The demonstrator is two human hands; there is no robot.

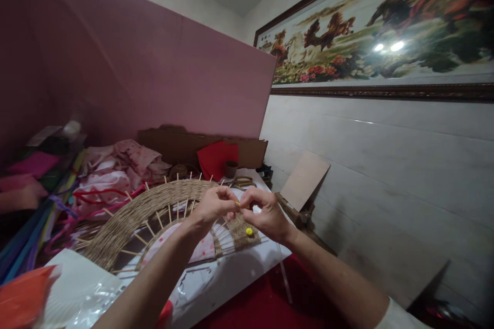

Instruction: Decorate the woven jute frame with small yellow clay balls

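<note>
My left hand and my right hand meet above the table, thumbs and fingertips pinched together. Between them shows a bit of a small yellow piece, mostly hidden by the fingers; it looks like soft clay. Just below, a round yellow lump rests on the woven fan-shaped piece. This fan is made of brown twisted cord wound around thin wooden sticks in curved bands. Pink-dotted cloth covers part of its inner area.
Scissors, a small dark cup and a red sheet lie at the back of the white table. Crumpled pink cloth and coloured strips are heaped at left. An orange packet is near front left. A wall stands at right.
</note>
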